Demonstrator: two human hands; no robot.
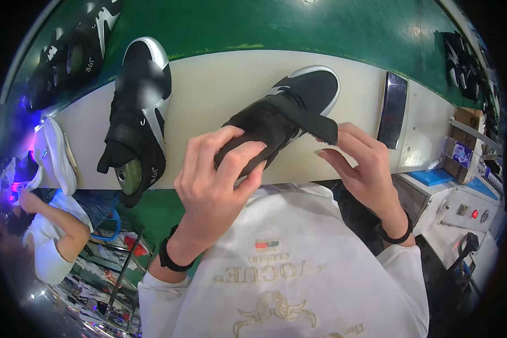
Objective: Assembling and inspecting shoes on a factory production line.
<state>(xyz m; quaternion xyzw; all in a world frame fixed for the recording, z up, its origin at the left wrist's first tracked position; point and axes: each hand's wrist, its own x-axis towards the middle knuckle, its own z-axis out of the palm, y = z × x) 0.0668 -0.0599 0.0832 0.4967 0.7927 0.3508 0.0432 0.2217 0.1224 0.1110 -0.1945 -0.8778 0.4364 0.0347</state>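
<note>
A black sneaker point(315, 90) with a silver toe edge lies on the white bench in front of me, toe pointing far right. My left hand point(219, 169) is closed round its heel and collar, fingers over the black upper. Across the instep runs a wide black strap point(307, 119), its free end lifted off to the right. The fingertips of my right hand point(357, 160) pinch that strap end, thumb just below it. A second black sneaker point(138, 118), with silver trim and a green insole, stands to the left, partly blurred.
A dark phone point(392, 110) lies on the white bench point(208, 79) at right. White soles point(57, 155) rest at left near another person's arm point(56, 219). More black shoes point(84, 48) sit on the green surface behind. A white machine box point(462, 211) stands at right.
</note>
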